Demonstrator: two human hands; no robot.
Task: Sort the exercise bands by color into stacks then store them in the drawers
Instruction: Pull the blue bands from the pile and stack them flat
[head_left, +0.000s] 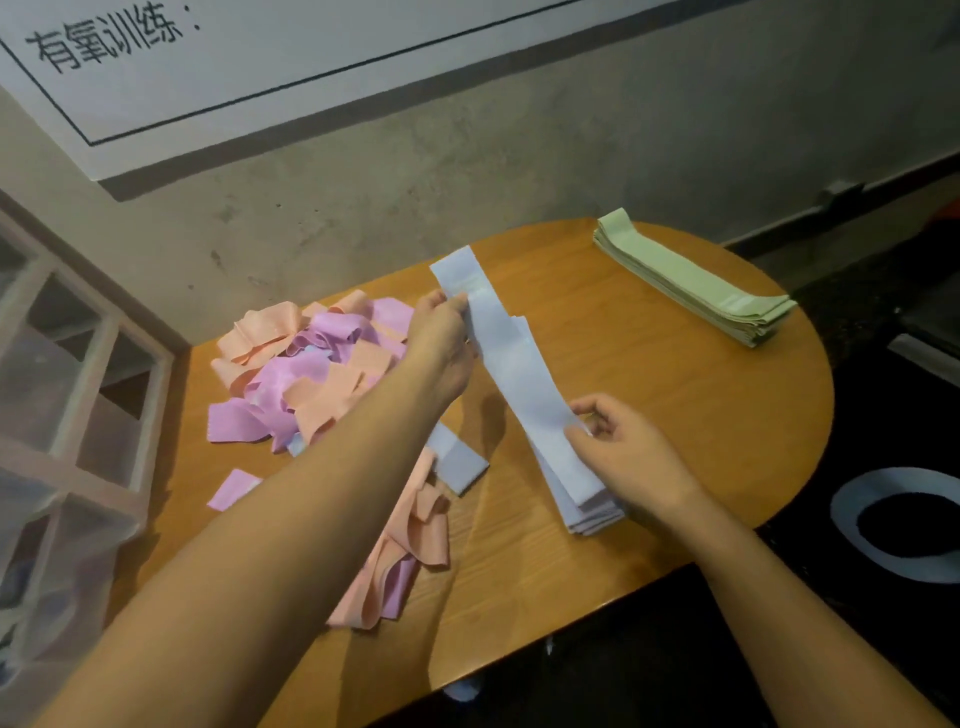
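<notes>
Both hands pinch one pale blue band (511, 358) over the wooden surface (675, 395): the left hand (441, 338) at its far end, the right hand (618, 441) near its near end, above the blue stack (587, 504). A green stack (691, 283) lies at the far right, and a mixed pink and peach pile (311, 374) sits left.

Table (649, 364) against wall (467, 171). Loose band pile (311, 364) on table's left part, trailing toward near edge. Neat stack (691, 278) at far right of table, well apart from pile. Second stack (582, 493) near centre, right of pile. Held band (514, 358) stretched over second stack, between left hand (441, 332) behind and right hand (623, 441) nearer. Drawer unit (67, 415) left of table. Board (260, 62) on wall above.
</notes>
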